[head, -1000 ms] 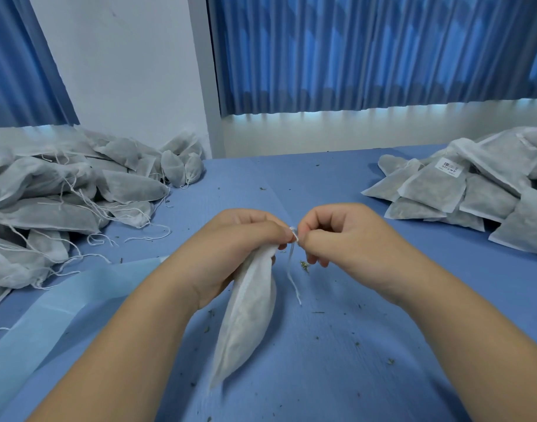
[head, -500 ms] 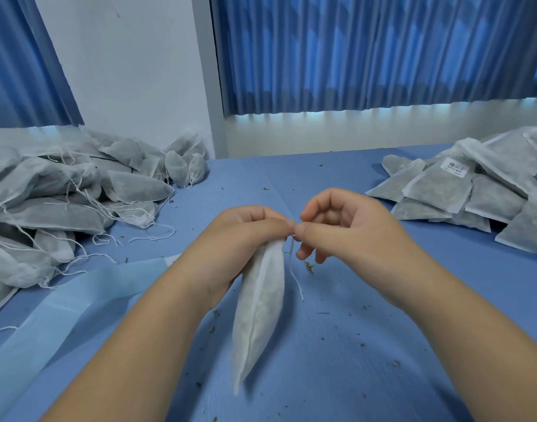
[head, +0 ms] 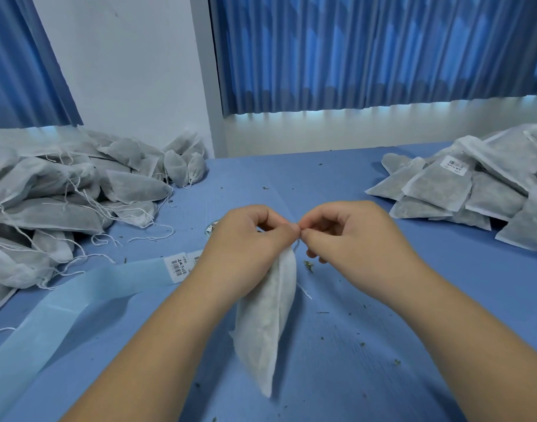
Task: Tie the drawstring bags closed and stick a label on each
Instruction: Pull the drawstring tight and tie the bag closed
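A white drawstring bag point(head: 265, 324) hangs from my hands above the blue table point(head: 367, 345), its bottom corner pointing down. My left hand point(head: 246, 248) grips the gathered neck of the bag with curled fingers. My right hand point(head: 349, 236) pinches the white drawstring point(head: 296, 246) right at the neck, fingertip to fingertip with the left. A loose string end point(head: 304, 291) dangles beside the bag. A strip of pale blue backing paper point(head: 78, 303) lies at the left with a barcode label point(head: 177, 267) on it.
A heap of bags with loose strings point(head: 54, 202) fills the left side of the table. A pile of flat bags point(head: 480, 190), one showing a barcode label point(head: 454, 164), lies at the right. Small herb crumbs point(head: 307, 264) are scattered over the cloth. Blue curtains hang behind.
My right hand's fingers have curled in closer to the neck of the bag. The bag hangs straighter down. The label strip has come into view beside my left wrist.
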The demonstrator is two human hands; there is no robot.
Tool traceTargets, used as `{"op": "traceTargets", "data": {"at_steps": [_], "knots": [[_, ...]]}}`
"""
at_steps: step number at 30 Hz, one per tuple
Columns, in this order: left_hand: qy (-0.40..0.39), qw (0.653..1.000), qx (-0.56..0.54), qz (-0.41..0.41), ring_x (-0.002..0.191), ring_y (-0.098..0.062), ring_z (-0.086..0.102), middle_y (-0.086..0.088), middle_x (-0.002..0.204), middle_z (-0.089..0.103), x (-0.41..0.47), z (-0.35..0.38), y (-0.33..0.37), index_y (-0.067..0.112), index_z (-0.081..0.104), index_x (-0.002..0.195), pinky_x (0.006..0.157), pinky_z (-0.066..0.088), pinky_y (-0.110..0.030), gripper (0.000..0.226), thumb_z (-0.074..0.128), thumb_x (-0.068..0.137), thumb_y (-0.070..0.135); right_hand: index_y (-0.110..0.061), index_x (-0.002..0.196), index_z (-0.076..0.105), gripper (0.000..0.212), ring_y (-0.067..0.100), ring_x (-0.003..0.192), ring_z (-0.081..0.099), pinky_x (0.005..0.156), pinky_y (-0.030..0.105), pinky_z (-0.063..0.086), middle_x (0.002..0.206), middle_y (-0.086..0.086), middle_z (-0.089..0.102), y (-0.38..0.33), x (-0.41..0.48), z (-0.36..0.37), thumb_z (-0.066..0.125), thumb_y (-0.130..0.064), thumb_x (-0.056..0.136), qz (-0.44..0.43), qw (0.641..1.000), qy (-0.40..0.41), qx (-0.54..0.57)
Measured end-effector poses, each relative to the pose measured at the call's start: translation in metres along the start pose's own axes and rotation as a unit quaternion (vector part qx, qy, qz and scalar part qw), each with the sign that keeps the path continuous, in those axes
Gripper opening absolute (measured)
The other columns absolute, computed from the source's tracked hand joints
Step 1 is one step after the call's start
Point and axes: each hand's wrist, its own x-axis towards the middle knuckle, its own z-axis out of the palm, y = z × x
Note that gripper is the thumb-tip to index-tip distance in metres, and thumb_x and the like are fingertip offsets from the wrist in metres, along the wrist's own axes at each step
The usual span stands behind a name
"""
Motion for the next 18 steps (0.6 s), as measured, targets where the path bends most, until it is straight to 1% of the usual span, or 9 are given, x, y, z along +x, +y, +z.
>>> {"op": "traceTargets", "data": {"at_steps": [2,4,6,8,10,13,14,16,18], "knots": [[0.047,0.998,0.039,0.029,0.05,0.006,0.049,0.022,0.055,0.058,-0.001,0.005,0.0,0.024,0.066,0.063,0.047,0.033,-0.009,0.021,0.072,0.083,0.027,-0.023,0.071,0.07,0.018,0.017,0.064,0.066,0.062,0.033,0.053,0.064,-0.005,0.069,0.001,0.0,0.0,0.064,-0.012,0.084,0.018,1.0,-0.013,-0.013],[0.074,0.993,0.071,0.062,0.054,0.007,0.049,0.02,0.056,0.057,-0.002,0.01,0.0,0.024,0.066,0.063,0.049,0.033,-0.007,0.02,0.073,0.082,0.025,-0.021,0.072,0.07,0.017,0.01,0.056,0.064,0.058,0.026,0.052,0.062,-0.005,0.069,0.001,0.001,0.0,0.063,-0.011,0.084,0.041,0.999,-0.025,-0.006],[0.079,0.989,0.088,0.085,0.059,0.007,0.05,0.016,0.062,0.057,-0.002,0.011,0.0,0.024,0.067,0.064,0.054,0.034,-0.008,0.019,0.074,0.082,0.024,-0.018,0.072,0.071,0.016,0.006,0.053,0.063,0.056,0.02,0.052,0.061,-0.003,0.069,0.001,0.001,-0.002,0.063,-0.01,0.084,0.067,0.997,-0.037,0.018],[0.072,0.99,0.085,0.088,0.06,0.007,0.05,0.015,0.065,0.059,-0.002,0.01,-0.001,0.024,0.068,0.066,0.054,0.034,-0.008,0.017,0.073,0.082,0.025,-0.016,0.073,0.072,0.015,0.008,0.056,0.065,0.061,0.023,0.055,0.061,0.0,0.07,0.001,0.001,-0.003,0.063,-0.01,0.083,0.084,0.994,-0.044,0.045],[0.062,0.993,0.068,0.07,0.055,0.006,0.049,0.021,0.06,0.059,-0.002,0.009,0.0,0.025,0.068,0.068,0.052,0.034,-0.008,0.017,0.072,0.084,0.026,-0.013,0.073,0.072,0.013,0.014,0.06,0.067,0.064,0.029,0.057,0.061,0.002,0.07,0.002,0.002,-0.004,0.064,-0.008,0.083,0.09,0.992,-0.04,0.076],[0.026,0.999,0.033,0.032,0.05,0.005,0.047,0.024,0.055,0.056,-0.002,0.006,0.001,0.023,0.069,0.07,0.049,0.034,-0.007,0.019,0.068,0.089,0.028,-0.01,0.076,0.069,0.008,0.018,0.061,0.068,0.062,0.03,0.057,0.06,0.002,0.069,0.001,0.003,-0.004,0.066,-0.005,0.082,0.087,0.989,-0.031,0.113],[0.004,1.0,0.016,0.012,0.051,0.004,0.047,0.022,0.056,0.056,-0.002,0.005,0.001,0.022,0.07,0.07,0.049,0.034,-0.008,0.021,0.066,0.09,0.029,-0.009,0.079,0.068,0.006,0.018,0.06,0.068,0.061,0.03,0.056,0.06,0.002,0.069,0.001,0.003,-0.004,0.066,-0.004,0.081,0.086,0.988,-0.032,0.122],[-0.055,0.997,-0.038,-0.043,0.051,-0.003,0.049,0.013,0.058,0.057,-0.003,0.0,0.003,0.021,0.071,0.068,0.052,0.039,-0.016,0.026,0.064,0.092,0.029,-0.009,0.082,0.065,0.007,0.016,0.06,0.067,0.058,0.026,0.056,0.059,0.002,0.069,0.001,0.003,-0.004,0.066,-0.002,0.081,0.08,0.988,-0.034,0.131],[-0.111,0.984,-0.107,-0.092,0.047,-0.006,0.049,0.007,0.056,0.057,-0.004,-0.005,0.006,0.021,0.072,0.062,0.047,0.04,-0.016,0.032,0.063,0.093,0.024,-0.009,0.082,0.064,0.01,0.015,0.059,0.066,0.056,0.023,0.055,0.06,0.002,0.069,0.0,0.003,-0.004,0.066,0.0,0.081,0.068,0.988,-0.033,0.133]]}}
